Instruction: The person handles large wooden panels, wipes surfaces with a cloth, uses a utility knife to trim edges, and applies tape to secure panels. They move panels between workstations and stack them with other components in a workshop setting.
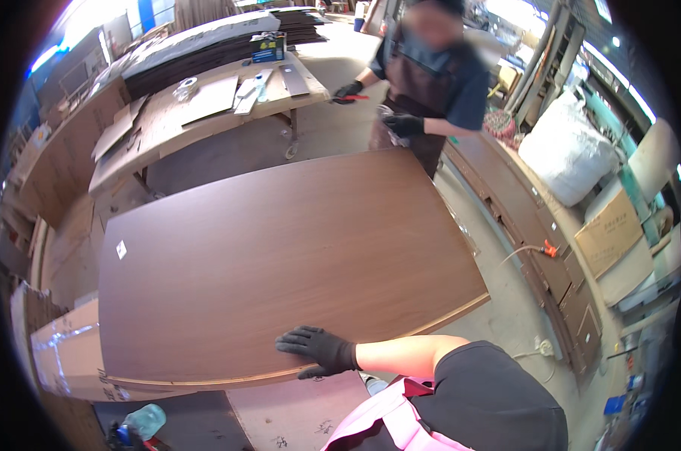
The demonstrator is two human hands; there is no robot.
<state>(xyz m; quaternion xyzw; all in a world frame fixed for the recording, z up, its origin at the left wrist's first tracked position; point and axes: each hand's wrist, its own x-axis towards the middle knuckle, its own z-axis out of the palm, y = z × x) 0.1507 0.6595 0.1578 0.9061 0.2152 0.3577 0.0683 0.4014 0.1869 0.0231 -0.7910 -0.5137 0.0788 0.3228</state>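
A large dark brown wood panel (295, 248) lies flat before me, with a lighter raw edge along its near side. My right hand (318, 350), in a black glove, rests on its near edge. The palm is down, the fingers stretch left over the top face, and the thumb sits at the edge; nothing is held. A small white label (121, 249) sticks to the panel's left part. My left hand is out of sight. Across the panel stands a co-worker (430, 83) in black gloves, with a red object (355, 98) in one hand.
Behind the panel is a workbench (160, 131) with boards, a tape roll (185, 89) and a bottle (261, 87). Brown panels (536, 225) line the right side, an orange air gun (549, 249) and hose on them. Below left sits a pale blue plastic jug (146, 421).
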